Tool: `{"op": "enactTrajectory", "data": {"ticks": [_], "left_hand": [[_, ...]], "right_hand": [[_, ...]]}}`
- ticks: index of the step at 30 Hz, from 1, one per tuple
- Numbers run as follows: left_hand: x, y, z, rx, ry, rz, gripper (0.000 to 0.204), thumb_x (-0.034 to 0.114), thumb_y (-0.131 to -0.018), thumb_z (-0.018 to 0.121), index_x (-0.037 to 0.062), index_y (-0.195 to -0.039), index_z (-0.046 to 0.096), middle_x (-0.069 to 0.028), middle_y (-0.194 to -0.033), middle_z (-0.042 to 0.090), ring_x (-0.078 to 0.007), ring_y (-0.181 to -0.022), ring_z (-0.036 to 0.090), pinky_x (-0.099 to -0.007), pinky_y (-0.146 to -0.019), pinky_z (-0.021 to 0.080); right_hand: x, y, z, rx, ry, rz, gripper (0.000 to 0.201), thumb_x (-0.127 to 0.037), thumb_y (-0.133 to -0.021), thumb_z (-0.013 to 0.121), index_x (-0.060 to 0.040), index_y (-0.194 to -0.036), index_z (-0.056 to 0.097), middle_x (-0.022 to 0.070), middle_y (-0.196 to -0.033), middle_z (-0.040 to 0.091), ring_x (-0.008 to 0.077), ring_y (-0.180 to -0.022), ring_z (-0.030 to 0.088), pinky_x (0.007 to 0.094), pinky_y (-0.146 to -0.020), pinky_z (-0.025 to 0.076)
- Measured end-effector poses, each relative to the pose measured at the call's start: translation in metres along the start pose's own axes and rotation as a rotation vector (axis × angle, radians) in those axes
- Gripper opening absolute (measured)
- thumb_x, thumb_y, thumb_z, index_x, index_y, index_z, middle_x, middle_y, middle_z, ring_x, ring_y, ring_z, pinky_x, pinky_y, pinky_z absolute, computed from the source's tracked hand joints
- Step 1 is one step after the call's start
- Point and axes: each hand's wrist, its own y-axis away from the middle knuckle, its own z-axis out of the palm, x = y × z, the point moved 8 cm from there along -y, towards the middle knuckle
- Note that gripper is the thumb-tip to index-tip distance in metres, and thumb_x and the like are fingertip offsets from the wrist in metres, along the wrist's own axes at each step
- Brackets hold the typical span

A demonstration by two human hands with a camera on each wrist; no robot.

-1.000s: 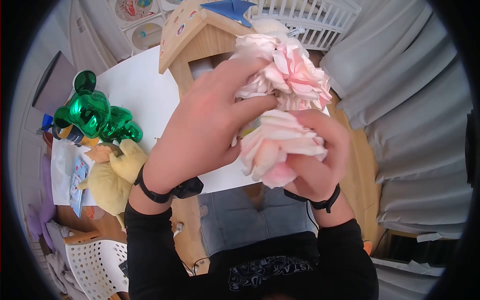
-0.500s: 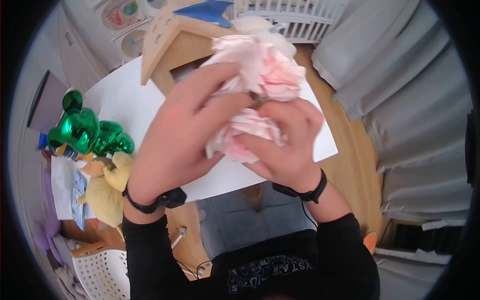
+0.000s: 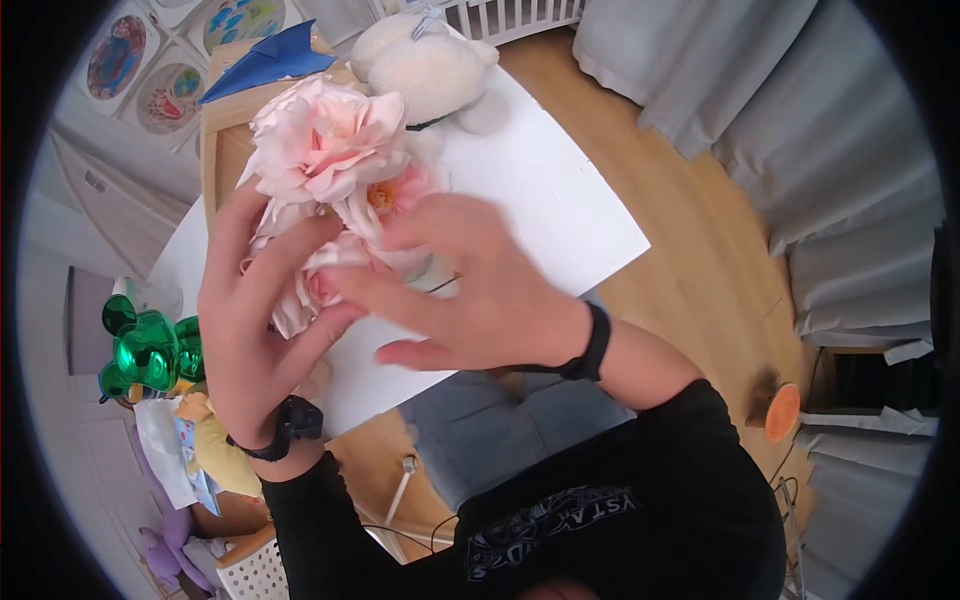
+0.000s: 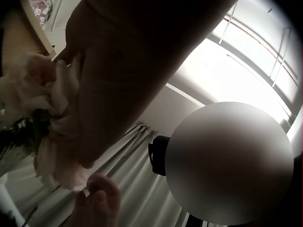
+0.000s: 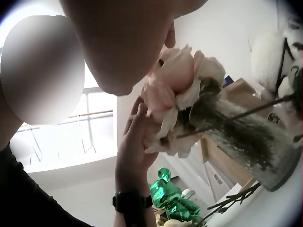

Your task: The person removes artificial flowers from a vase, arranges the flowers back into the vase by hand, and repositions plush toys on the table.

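Note:
Pale pink flowers (image 3: 325, 140) stand bunched above the table (image 3: 560, 190). My left hand (image 3: 245, 320) cups the bunch from the left, its fingers and thumb curved round the lower blooms. At the right side of the bunch, my right hand (image 3: 495, 295) has its fingers loosely extended, blurred, near or touching the lower petals; contact is unclear. In the right wrist view, a clear glass vase (image 5: 265, 156) with dark stems inside is below the blooms (image 5: 180, 75), and my left hand (image 5: 132, 153) touches them. The left wrist view is dark, with petals (image 4: 64, 165) beside a hand.
Behind the flowers are a wooden house with a blue piece (image 3: 270, 65) on top and a white plush toy (image 3: 425, 75). A shiny green bear figure (image 3: 150, 350) and a yellow plush (image 3: 222, 450) are at the left. A thin stem (image 5: 232, 201) lies low in the right wrist view.
The head view has turned, and the flowers and hands appear farther left. My right fingers have uncurled from the lower bloom. My left hand has moved to the bunch's side.

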Motion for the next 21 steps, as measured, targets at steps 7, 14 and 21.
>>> {"op": "enactTrajectory", "data": {"ticks": [7,14,21], "left_hand": [[0.0,-0.003,-0.007,0.051,-0.031,0.014,0.044,0.002,-0.074,0.079,0.0001,-0.118,0.074,-0.0238,-0.14,0.063,-0.0395,-0.121,0.068,-0.0424,-0.102,0.054],[-0.014,0.004,-0.014,0.03,0.085,0.014,0.048,-0.005,-0.074,0.066,-0.0007,-0.122,0.07,-0.0269,-0.148,0.058,-0.0398,-0.129,0.065,-0.0434,-0.108,0.05],[-0.01,-0.006,-0.02,0.133,0.009,0.088,0.066,0.007,-0.08,0.071,0.0016,-0.145,0.062,-0.0281,-0.165,0.045,-0.0438,-0.15,0.05,-0.0496,-0.121,0.041]], "right_hand": [[0.058,0.067,-0.016,-0.186,-0.009,0.379,0.04,-0.012,-0.079,0.086,-0.0112,-0.117,0.072,0.0145,-0.125,0.061,0.0372,-0.115,0.059,0.0449,-0.097,0.052],[0.075,0.102,0.0,-0.313,-0.029,0.575,0.024,-0.005,-0.095,0.072,-0.0092,-0.119,0.075,0.0138,-0.125,0.064,0.0345,-0.121,0.062,0.0405,-0.093,0.057],[0.088,0.11,-0.031,-0.175,-0.193,0.679,0.031,-0.001,-0.102,0.059,-0.0061,-0.127,0.076,0.0168,-0.143,0.051,0.0285,-0.122,0.062,0.0373,-0.095,0.058]]}}
